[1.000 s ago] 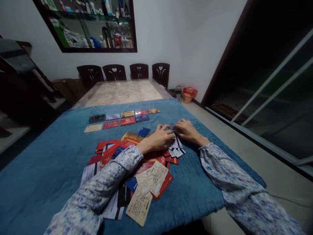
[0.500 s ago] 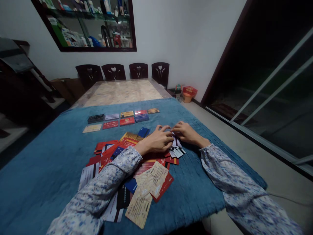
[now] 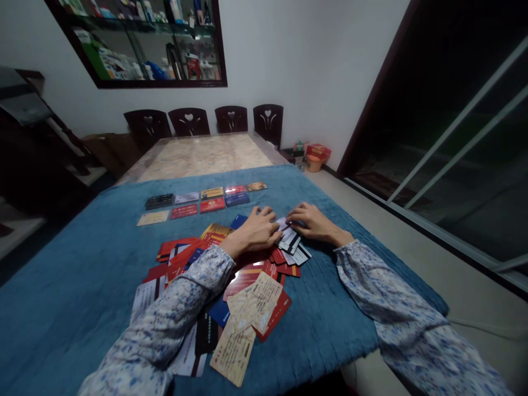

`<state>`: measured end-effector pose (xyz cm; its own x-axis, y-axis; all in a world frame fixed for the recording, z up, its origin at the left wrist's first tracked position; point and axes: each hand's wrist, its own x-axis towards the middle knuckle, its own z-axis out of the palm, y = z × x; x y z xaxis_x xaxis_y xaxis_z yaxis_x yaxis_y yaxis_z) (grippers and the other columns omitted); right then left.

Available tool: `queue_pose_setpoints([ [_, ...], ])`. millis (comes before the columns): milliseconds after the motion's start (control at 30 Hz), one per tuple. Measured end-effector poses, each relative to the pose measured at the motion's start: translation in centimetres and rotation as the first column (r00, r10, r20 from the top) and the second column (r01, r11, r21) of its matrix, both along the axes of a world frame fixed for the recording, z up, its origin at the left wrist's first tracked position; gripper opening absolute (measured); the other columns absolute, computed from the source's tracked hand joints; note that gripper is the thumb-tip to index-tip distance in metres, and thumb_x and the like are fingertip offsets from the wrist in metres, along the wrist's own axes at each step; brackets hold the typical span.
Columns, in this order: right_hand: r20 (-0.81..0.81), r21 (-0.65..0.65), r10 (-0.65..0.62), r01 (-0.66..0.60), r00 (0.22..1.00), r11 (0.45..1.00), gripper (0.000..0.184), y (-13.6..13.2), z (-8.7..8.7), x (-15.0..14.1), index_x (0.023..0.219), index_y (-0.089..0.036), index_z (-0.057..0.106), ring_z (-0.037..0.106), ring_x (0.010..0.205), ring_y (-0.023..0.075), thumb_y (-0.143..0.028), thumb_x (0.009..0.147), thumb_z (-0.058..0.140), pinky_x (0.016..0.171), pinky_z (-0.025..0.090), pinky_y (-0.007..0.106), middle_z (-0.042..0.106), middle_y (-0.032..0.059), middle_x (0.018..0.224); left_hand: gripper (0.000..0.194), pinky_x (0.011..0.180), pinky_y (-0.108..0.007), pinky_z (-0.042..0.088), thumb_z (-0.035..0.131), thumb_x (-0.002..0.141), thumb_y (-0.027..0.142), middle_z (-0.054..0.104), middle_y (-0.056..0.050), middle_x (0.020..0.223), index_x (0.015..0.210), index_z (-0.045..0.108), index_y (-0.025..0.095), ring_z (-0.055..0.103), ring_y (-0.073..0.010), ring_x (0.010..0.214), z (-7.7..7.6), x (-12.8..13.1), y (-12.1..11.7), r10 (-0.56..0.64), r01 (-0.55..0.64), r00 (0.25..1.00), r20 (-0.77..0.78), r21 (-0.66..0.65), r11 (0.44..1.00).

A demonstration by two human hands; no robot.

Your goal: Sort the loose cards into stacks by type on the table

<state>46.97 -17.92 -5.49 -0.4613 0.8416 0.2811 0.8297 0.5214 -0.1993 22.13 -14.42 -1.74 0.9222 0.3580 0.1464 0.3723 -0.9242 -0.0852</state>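
Note:
A loose pile of cards, among them a glossy red card [image 3: 243,281], several cream cards [image 3: 234,352] and black and blue ones, lies spread on the blue cloth [image 3: 330,319]. Over the pile's far right part rests my left hand [image 3: 256,230], its fingers bent and somewhat apart, touching cards. My right hand [image 3: 314,222] is beside it, with thumb and fingertips closed on the edge of a white card [image 3: 284,225]. Below that, white cards with dark stripes [image 3: 301,254] overlap at the pile's right side. Part of the pile is hidden under my left forearm.
Farther back, small card stacks stand in two rows, including a black stack [image 3: 160,201], a red stack [image 3: 212,204] and a blue stack [image 3: 237,198]. Beyond the cloth is the marble tabletop [image 3: 206,154], with dark chairs [image 3: 268,122] behind it. The table's right edge borders the floor.
My left hand has shifted slightly left, away from my right hand. More of the white striped cards now shows between the hands. My right hand has hardly moved.

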Motion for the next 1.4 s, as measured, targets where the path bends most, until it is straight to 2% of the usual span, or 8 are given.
queue_pose_setpoints([
  [167, -0.022, -0.041, 0.021, -0.022, 1.000, 0.999, 0.030, 0.1, 0.2, -0.4, 0.121, -0.024, 0.077, 0.055, 0.117, 0.0308, -0.034, 0.097, 0.061, 0.101, 0.043, 0.050, 0.075, 0.0112, 0.126, 0.037, 0.098, -0.048, 0.036, 0.045, 0.104, 0.040, 0.069, -0.012, 0.110, 0.105, 0.073, 0.015, 0.051, -0.0274, 0.110, 0.2, -0.1, 0.1, 0.045, -0.045, 0.999, -0.019, -0.035, 0.998],
  [400, -0.016, -0.100, 0.004, -0.005, 1.000, 0.995, 0.037, 0.6, 0.5, -0.8, 0.128, -0.025, 0.075, 0.054, 0.123, 0.0329, -0.037, 0.096, 0.061, 0.103, 0.044, 0.054, 0.071, 0.0114, 0.136, 0.031, 0.098, -0.049, 0.038, 0.051, 0.099, 0.036, 0.069, -0.014, 0.118, 0.102, 0.073, 0.015, 0.051, -0.0300, 0.117, 0.3, 0.0, 0.6, 0.131, -0.135, 0.991, -0.037, -0.142, 0.981],
  [767, -0.023, -0.083, 0.047, -0.049, 0.999, 0.995, 0.032, 0.7, 0.9, -0.9, 0.122, -0.026, 0.078, 0.056, 0.116, 0.0316, -0.034, 0.095, 0.063, 0.100, 0.046, 0.052, 0.076, 0.0111, 0.124, 0.024, 0.097, -0.047, 0.041, 0.055, 0.097, 0.035, 0.069, -0.011, 0.119, 0.100, 0.071, 0.018, 0.053, -0.0295, 0.119, 0.0, -0.5, 1.6, 0.132, -0.129, 0.991, -0.008, -0.294, 0.947],
  [1033, -0.037, -0.102, 0.082, -0.085, 0.996, 0.991, 0.031, 0.6, 1.3, -1.4, 0.121, -0.024, 0.078, 0.055, 0.114, 0.0309, -0.035, 0.097, 0.061, 0.101, 0.045, 0.049, 0.076, 0.0100, 0.126, 0.026, 0.098, -0.046, 0.041, 0.054, 0.095, 0.034, 0.071, -0.011, 0.111, 0.103, 0.073, 0.017, 0.059, -0.0285, 0.111, 0.5, -1.0, 1.5, 0.133, -0.128, 0.991, -0.004, -0.309, 0.942],
  [1233, -0.028, -0.113, 0.080, -0.082, 0.996, 0.990, 0.032, 0.9, 1.2, -1.5, 0.121, -0.023, 0.078, 0.056, 0.109, 0.0295, -0.037, 0.098, 0.060, 0.098, 0.045, 0.047, 0.075, 0.0109, 0.123, 0.022, 0.099, -0.044, 0.044, 0.057, 0.093, 0.034, 0.073, -0.010, 0.117, 0.100, 0.075, 0.021, 0.060, -0.0296, 0.117, 0.6, -1.2, 2.0, 0.132, -0.129, 0.991, -0.011, -0.323, 0.938],
  [1400, -0.033, -0.115, 0.099, -0.102, 0.995, 0.988, 0.033, 1.4, 0.8, -1.3, 0.122, -0.023, 0.078, 0.056, 0.106, 0.0284, -0.037, 0.101, 0.057, 0.097, 0.045, 0.047, 0.075, 0.0119, 0.123, 0.020, 0.095, -0.042, 0.048, 0.059, 0.093, 0.032, 0.076, -0.008, 0.108, 0.097, 0.075, 0.022, 0.064, -0.0278, 0.107, 0.6, -1.1, 2.1, 0.147, -0.151, 0.988, -0.037, -0.312, 0.938],
])
